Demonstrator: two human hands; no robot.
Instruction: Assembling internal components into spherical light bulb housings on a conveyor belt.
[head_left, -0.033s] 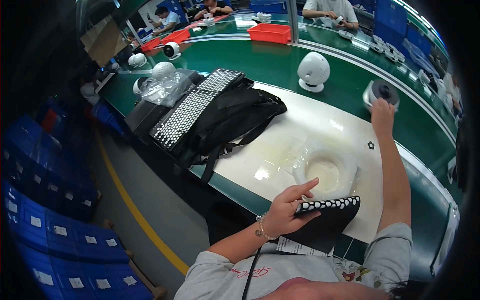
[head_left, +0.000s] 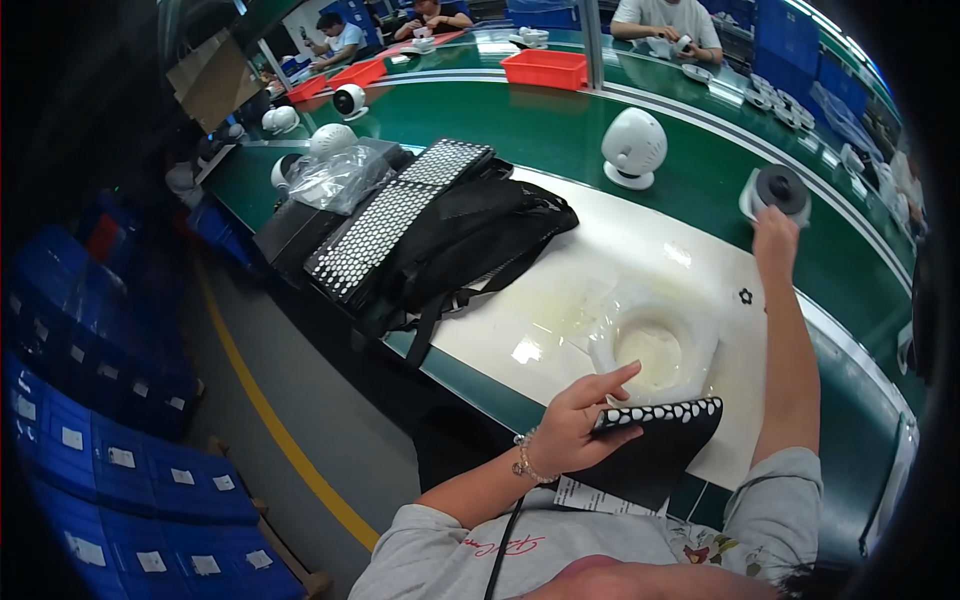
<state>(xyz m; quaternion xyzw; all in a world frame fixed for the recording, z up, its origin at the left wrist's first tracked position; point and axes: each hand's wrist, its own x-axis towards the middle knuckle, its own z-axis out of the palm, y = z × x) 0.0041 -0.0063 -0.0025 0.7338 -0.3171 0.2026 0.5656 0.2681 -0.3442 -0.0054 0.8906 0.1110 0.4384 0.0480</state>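
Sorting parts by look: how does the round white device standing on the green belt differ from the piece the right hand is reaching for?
The round white device is all white, a ball shape standing upright on a small foot, untouched. The white piece with a black round disc is two-coloured, flatter and lies low, with the right hand on it. Both sit on the green belt.

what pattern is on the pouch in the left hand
Black with a band of white dots along its top edge, on the pouch; head view shows it best.
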